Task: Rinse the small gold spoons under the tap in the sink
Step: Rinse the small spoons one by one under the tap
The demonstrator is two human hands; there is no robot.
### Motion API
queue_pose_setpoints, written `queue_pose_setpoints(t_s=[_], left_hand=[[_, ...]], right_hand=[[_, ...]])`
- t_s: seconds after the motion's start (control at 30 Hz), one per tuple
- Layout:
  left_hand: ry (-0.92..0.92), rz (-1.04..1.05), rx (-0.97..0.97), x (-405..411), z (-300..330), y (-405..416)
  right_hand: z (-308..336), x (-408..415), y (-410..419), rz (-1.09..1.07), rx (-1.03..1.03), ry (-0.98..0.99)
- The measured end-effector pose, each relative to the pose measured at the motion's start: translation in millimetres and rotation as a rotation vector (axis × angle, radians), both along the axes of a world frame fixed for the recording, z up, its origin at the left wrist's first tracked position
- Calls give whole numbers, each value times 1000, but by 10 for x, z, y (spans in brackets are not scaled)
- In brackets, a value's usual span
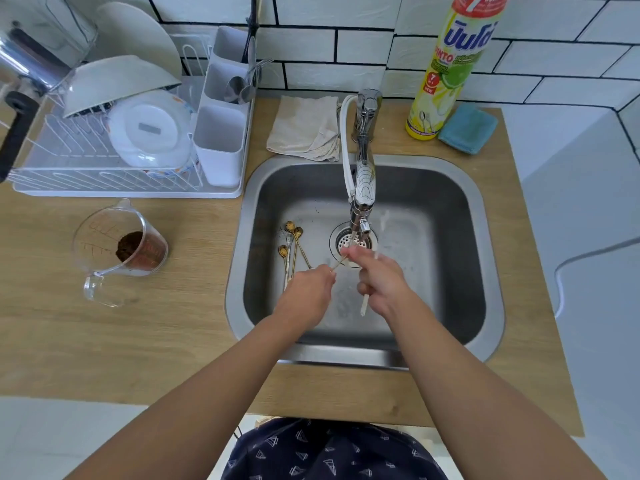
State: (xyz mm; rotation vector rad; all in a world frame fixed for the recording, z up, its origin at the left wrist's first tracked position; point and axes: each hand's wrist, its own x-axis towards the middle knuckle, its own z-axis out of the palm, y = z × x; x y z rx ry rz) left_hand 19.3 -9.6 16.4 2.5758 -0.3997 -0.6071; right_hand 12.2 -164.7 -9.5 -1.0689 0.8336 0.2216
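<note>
At the centre of the frame, over the drain of the sink (460,209), the left hand (306,292) pinches the handle end of one gold spoon (338,263). Its long axis slants up and right toward the right hand (379,284), whose fingertips (349,252) close on the bowl end under the tap (363,188). The remaining gold spoons (292,247) lie on the sink floor, just left of the hands, handles toward the person. The left hand is nearer them.

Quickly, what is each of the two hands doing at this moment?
Left hand: pinches the handle end of a gold spoon.
Right hand: fingertips on the same spoon's other end under the tap, also holding a white stick.
</note>
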Motion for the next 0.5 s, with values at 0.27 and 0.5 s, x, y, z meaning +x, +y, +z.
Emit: queue_pose_setpoints(t_s=[0.27, 0.5], left_hand=[[756, 552, -767, -16, 174, -2], [858, 580, -775, -12, 213, 63]], right_hand=[[71, 4, 173, 151, -9, -22], [29, -15, 200, 132, -38, 12]])
